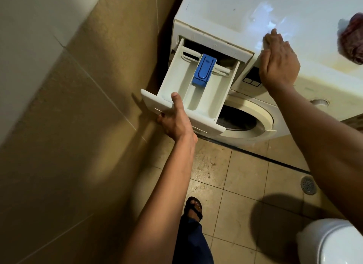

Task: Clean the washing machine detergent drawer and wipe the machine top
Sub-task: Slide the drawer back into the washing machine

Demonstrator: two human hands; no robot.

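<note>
The white detergent drawer [204, 94] is pulled far out of the washing machine's front, with a blue insert [204, 70] in its middle compartment. My left hand [174, 118] grips the drawer's front panel, thumb on top and fingers underneath. My right hand [279, 61] lies flat with fingers together on the front edge of the white machine top [225, 10], above the control panel. A dark red cloth [351, 39] lies on the machine top at the right edge of the view, apart from both hands.
A beige tiled wall [82, 106] stands close on the left of the machine. The round door [253, 116] sits below the drawer. The tiled floor has a drain [308, 185]; a white toilet lid [334, 242] is at bottom right. My sandalled foot [193, 207] stands below.
</note>
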